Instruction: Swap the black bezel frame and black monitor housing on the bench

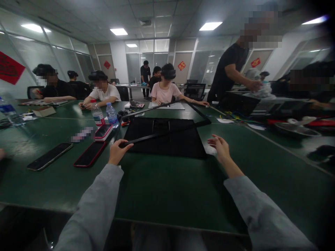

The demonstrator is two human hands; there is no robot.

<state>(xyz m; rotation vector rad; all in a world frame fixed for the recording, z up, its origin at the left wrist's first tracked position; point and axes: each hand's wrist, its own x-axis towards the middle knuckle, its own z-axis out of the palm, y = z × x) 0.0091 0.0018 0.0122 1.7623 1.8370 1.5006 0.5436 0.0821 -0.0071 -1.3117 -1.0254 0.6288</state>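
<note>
My left hand pinches the near left corner of a thin black rectangular frame, like a monitor bezel. The frame is tilted in the air, its far side reaching away from me and to the right. Under it, a black flat panel with a recessed middle part lies on the green table. My right hand is open beside the panel's right edge, fingers stretched toward the frame and apart from it.
On the left lie a dark phone, a red-edged phone and a pink-and-white box. Two bottles, one red-capped and one blue-labelled, stand behind. A metal pan and cables are at right. Several people surround the table.
</note>
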